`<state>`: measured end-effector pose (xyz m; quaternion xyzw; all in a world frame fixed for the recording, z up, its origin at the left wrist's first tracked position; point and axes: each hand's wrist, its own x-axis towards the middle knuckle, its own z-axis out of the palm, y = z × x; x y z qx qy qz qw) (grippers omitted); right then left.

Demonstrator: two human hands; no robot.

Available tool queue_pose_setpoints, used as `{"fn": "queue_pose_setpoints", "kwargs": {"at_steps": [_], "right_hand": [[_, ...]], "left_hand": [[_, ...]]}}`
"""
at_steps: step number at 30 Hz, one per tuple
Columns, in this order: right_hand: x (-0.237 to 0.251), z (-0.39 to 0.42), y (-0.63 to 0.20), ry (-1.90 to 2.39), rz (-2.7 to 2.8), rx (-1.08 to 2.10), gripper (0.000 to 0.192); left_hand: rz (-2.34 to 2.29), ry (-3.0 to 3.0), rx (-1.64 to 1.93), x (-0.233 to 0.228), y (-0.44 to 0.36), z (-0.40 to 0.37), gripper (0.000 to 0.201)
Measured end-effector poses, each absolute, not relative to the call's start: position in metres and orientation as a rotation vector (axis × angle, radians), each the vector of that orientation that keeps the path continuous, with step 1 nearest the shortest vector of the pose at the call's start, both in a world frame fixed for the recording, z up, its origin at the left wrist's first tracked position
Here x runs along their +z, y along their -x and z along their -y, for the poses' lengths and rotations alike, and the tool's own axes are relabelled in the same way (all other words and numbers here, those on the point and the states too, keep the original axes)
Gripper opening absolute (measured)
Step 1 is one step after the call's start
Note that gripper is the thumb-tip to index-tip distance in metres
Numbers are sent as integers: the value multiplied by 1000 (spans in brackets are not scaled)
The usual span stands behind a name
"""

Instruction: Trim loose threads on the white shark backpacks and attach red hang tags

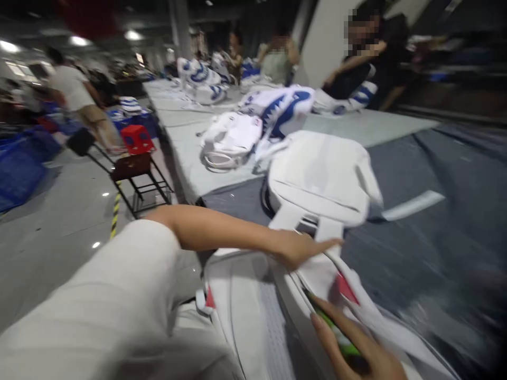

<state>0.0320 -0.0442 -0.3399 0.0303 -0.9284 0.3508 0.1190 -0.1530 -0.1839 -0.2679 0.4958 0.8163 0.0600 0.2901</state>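
Left hand (301, 247) flat, fingers spread, we press on white backpack (253, 311) at near tabletop (415, 243) edge. Right hand (356, 348) pinches green item (336, 332) against bag's open flap. We keep left palm firm so the flap stays taut; item detail is blurred. Second white backpack (320, 177) lies just beyond, touching ours. Bag overhangs near edge; floor (51, 221) left. Open room: dark tabletop right.

Round white ceiling lamps (132, 35) glare overhead in a dim hall, while motion blur smears the whole view, heaviest at the right edge.
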Motion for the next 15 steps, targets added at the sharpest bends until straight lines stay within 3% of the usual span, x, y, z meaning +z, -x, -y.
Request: {"fn": "queue_pose_setpoints", "kwargs": {"at_steps": [4,9,15], "right_hand": [[-330,55,-40,76,2582,1061,33],[-339,62,-37,63,2536,1015,15],[-351,68,-21,20,2438,979,24]], "left_hand": [[-2163,-1271,40,-257,153,188,112],[-2172,-1316,56,-269,167,185,106],[-2165,-1271,17,-276,171,180,107]]}}
